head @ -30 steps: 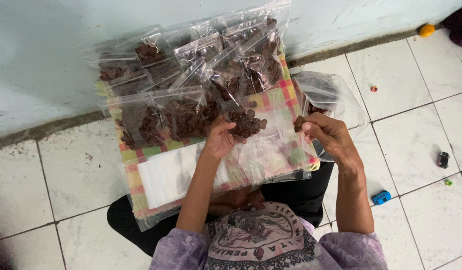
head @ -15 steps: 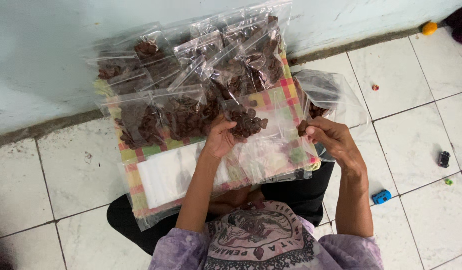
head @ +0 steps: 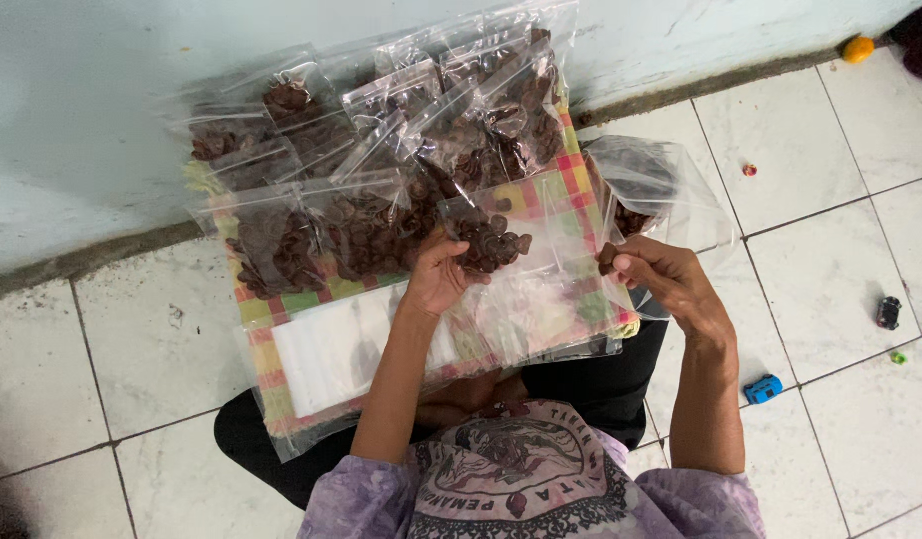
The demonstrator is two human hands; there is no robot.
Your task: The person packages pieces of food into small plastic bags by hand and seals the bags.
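Filling looks to be the step in hand: the left hand (head: 436,279) holds a part-filled clear bag of dark brown chips (head: 491,243) on the checkered tray (head: 281,304), while the right hand (head: 661,279) pinches a few chips (head: 609,256), which must next reach the bag's mouth.

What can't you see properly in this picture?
- Head view: what the brown pieces in the small bag held by the left hand are; too small.
- What the right hand pinches; fingers cover most of it.
- Inside of the big clear bag; glare and folds blur it.
- The person's legs; the checked tray hides them.
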